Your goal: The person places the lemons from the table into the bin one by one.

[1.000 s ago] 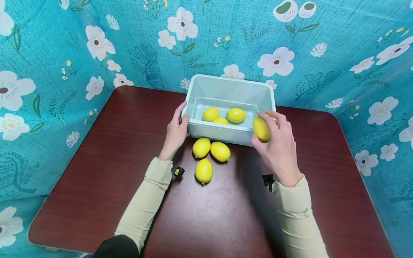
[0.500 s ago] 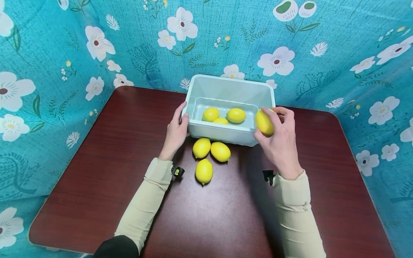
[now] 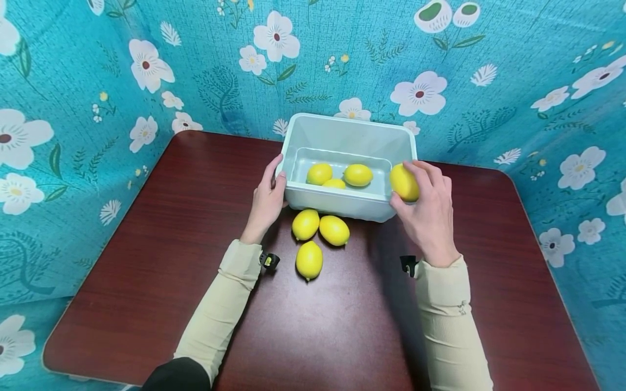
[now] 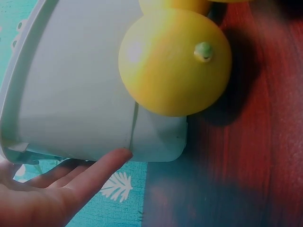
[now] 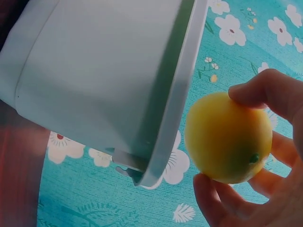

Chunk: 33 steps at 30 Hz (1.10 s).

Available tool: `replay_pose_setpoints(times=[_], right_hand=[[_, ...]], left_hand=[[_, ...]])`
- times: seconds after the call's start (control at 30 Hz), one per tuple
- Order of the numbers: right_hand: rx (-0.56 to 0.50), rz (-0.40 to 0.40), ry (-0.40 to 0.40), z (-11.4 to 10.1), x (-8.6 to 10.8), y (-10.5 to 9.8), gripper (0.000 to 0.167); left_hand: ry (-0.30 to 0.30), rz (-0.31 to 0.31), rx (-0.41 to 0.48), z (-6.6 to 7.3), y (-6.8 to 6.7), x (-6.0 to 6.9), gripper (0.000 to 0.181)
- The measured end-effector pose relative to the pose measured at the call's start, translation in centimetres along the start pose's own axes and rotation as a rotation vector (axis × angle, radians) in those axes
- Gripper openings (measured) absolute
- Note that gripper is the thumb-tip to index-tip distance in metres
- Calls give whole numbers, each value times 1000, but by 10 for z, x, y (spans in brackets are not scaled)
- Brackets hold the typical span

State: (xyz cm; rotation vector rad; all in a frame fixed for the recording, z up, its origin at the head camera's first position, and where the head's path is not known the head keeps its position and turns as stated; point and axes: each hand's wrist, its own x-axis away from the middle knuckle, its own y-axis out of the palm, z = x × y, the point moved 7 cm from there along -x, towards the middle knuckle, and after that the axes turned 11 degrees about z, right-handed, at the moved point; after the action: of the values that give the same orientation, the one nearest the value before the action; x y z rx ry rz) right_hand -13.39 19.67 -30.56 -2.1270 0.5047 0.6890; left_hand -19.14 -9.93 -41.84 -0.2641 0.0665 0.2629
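Observation:
My right hand (image 3: 430,209) pinches a yellow lemon (image 3: 404,183) between thumb and fingers above the right end of a pale grey-green plastic bin (image 3: 337,205). The right wrist view shows this lemon (image 5: 227,137) beside the bin's rim (image 5: 177,94), with a gap between them. At the bin's front left corner, my left hand (image 3: 266,203) holds its side, the fingers partly hidden behind it. Three lemons are visible inside the bin, one (image 3: 358,175) toward the middle. Close to its front wall, three more lie on the table, the nearest lemon (image 3: 309,260) slightly apart.
The dark red-brown wooden table (image 3: 161,244) has rounded far corners. A blue flowered cloth (image 3: 220,60) hangs behind the bin and along both sides. Small black wrist cameras sit at both cuffs, such as the left camera (image 3: 269,260).
My right hand, with the lemon, has shifted slightly to the right and away from me along the bin's right end. The left hand, the bin and the other lemons stay put.

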Motion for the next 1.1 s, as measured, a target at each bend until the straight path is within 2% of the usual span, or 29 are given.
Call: replay_pose_setpoints(times=[0.37,0.7,1.1], right_hand=[[-33,-24,44,5,0,6,52],[4,-25,24,5,1,8,52],[-4,-49,26,7,1,12,51]], left_hand=[[-7,-8,18,1,1,1,44],[-5,1,6,-1,0,0,44],[3,4,-3,-1,0,0,44]])
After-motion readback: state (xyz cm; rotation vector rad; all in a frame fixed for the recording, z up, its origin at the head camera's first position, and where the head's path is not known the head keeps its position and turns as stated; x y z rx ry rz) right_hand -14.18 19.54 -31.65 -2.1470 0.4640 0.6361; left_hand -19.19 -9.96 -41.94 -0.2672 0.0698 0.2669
